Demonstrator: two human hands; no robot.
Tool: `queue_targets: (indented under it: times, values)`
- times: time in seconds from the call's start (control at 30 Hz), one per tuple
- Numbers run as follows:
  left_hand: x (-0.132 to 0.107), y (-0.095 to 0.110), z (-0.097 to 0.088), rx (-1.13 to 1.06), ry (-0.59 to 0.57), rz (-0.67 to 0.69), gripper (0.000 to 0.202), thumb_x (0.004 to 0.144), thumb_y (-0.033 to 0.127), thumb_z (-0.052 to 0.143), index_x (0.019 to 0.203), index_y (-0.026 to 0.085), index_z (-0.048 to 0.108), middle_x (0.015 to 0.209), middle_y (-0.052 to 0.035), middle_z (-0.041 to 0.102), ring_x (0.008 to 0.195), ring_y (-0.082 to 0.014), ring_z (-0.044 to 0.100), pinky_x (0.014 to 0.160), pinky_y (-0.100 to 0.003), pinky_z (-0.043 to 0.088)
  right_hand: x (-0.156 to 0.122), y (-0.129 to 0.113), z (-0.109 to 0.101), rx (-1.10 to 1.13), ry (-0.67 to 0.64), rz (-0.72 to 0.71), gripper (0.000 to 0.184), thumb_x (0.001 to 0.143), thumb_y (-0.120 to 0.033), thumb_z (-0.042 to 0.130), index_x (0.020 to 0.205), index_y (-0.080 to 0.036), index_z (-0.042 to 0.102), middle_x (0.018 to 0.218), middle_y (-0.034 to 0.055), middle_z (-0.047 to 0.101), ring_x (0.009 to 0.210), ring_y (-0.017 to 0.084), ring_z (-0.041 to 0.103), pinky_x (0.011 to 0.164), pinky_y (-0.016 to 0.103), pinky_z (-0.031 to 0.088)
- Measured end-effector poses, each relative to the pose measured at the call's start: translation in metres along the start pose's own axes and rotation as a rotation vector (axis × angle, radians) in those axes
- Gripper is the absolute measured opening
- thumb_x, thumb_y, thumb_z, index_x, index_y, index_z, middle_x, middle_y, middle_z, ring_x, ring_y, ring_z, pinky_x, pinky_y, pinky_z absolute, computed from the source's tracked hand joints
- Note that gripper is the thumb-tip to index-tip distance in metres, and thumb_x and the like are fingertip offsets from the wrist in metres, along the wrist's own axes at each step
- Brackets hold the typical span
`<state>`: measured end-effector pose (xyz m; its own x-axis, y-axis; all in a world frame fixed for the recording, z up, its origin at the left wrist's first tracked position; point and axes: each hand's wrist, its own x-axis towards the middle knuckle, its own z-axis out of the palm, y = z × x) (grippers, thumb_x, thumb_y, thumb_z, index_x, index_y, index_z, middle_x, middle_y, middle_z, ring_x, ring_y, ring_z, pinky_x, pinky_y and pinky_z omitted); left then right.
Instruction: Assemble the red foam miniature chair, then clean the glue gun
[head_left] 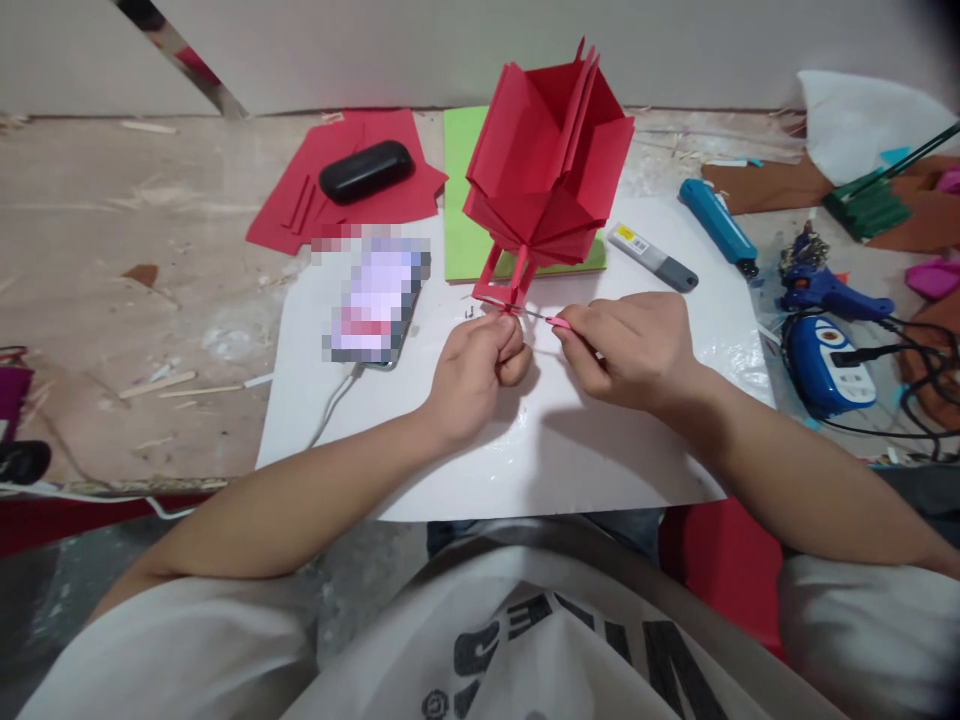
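Note:
A red folded-paper lantern [551, 160] with several open pockets tilts above the work sheet, and narrow red paper strips [514, 278] hang from its lower end. My left hand [480, 365] is closed in a pinch around the bottom of these strips; its fingertips hide the ends. My right hand [626, 345] grips a thin metal tool with a pink handle, which looks like small scissors [556, 321]. The metal part points left and meets the red strips just above my left fingers. How far its blades are apart cannot be made out.
A white sheet [450, 470] covers the table's middle. Green paper [461, 200] lies behind the lantern. Left are a phone [379, 300] on a cable, red paper [289, 215] and a black case [366, 171]. Right are a grey cutter [652, 257], a teal tool [718, 228] and a blue glue gun [840, 295].

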<state>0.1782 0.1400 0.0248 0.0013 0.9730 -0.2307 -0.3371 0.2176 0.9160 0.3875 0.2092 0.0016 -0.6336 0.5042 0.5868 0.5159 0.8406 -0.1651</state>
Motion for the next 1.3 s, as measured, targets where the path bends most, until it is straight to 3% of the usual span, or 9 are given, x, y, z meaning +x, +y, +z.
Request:
queue_targets:
  times: [0.13, 0.33, 0.5, 0.67, 0.8, 0.93, 1.3]
  values:
    - [0.001, 0.001, 0.001, 0.03, -0.03, 0.009, 0.051, 0.101, 0.033, 0.067, 0.063, 0.025, 0.034, 0.063, 0.0038, 0.018, 0.056, -0.0126, 0.024, 0.057, -0.031, 0.024, 0.003, -0.012, -0.001, -0.079, 0.049, -0.034, 0.041, 0.123, -0.034, 0.053, 0.087, -0.024, 0.071, 0.066, 0.003, 0.063, 0.061, 0.019, 0.049, 0.061, 0.042, 0.027]
    - [0.0, 0.005, 0.005, 0.082, -0.016, 0.006, 0.052, 0.096, 0.031, 0.067, 0.065, 0.025, 0.025, 0.066, 0.0043, 0.016, 0.056, -0.0111, 0.021, 0.057, -0.03, 0.024, 0.006, -0.018, 0.003, -0.156, 0.015, -0.052, 0.044, 0.124, -0.031, 0.049, 0.084, -0.022, 0.065, 0.068, 0.001, 0.06, 0.063, 0.017, 0.047, 0.063, 0.039, 0.024]
    - [-0.002, 0.005, 0.005, 0.084, 0.023, -0.002, 0.049, 0.099, 0.032, 0.064, 0.065, 0.025, 0.029, 0.06, 0.0042, 0.019, 0.056, -0.0128, 0.023, 0.058, -0.031, 0.024, 0.005, -0.018, 0.009, -0.189, 0.089, -0.079, 0.041, 0.124, -0.028, 0.049, 0.089, -0.021, 0.069, 0.068, -0.001, 0.062, 0.063, 0.015, 0.048, 0.065, 0.037, 0.027]
    - [0.002, -0.003, -0.002, 0.147, 0.094, 0.068, 0.042, 0.1, 0.032, 0.063, 0.063, 0.025, 0.045, 0.056, 0.0026, 0.031, 0.056, -0.0147, 0.03, 0.057, -0.032, 0.026, 0.003, -0.015, 0.009, -0.177, 0.122, -0.067, 0.037, 0.123, -0.027, 0.053, 0.093, -0.02, 0.072, 0.07, -0.0011, 0.067, 0.063, 0.015, 0.051, 0.064, 0.036, 0.028]
    - [0.005, -0.006, -0.003, 0.202, 0.113, 0.14, 0.041, 0.097, 0.032, 0.066, 0.062, 0.025, 0.044, 0.058, 0.0022, 0.036, 0.058, -0.0143, 0.032, 0.059, -0.031, 0.028, 0.0, -0.02, 0.006, -0.185, 0.116, -0.027, 0.033, 0.122, -0.026, 0.055, 0.095, -0.019, 0.074, 0.074, 0.0001, 0.072, 0.064, 0.014, 0.057, 0.064, 0.035, 0.03]
    - [0.005, -0.001, 0.0, 0.235, 0.138, 0.125, 0.042, 0.098, 0.029, 0.063, 0.061, 0.025, 0.044, 0.059, 0.0016, 0.039, 0.06, -0.0147, 0.035, 0.059, -0.031, 0.03, 0.0, -0.031, 0.001, -0.252, 0.134, -0.043, 0.028, 0.12, -0.02, 0.057, 0.101, -0.018, 0.077, 0.083, 0.002, 0.081, 0.065, 0.014, 0.065, 0.062, 0.036, 0.033]
    - [0.006, -0.001, 0.0, 0.178, 0.161, 0.138, 0.042, 0.102, 0.024, 0.06, 0.063, 0.024, 0.047, 0.062, 0.0011, 0.045, 0.059, -0.0143, 0.038, 0.059, -0.031, 0.032, -0.002, -0.046, -0.011, -0.279, 0.075, 0.04, 0.029, 0.118, -0.022, 0.058, 0.106, -0.016, 0.083, 0.084, 0.0034, 0.084, 0.066, 0.015, 0.069, 0.06, 0.035, 0.034]
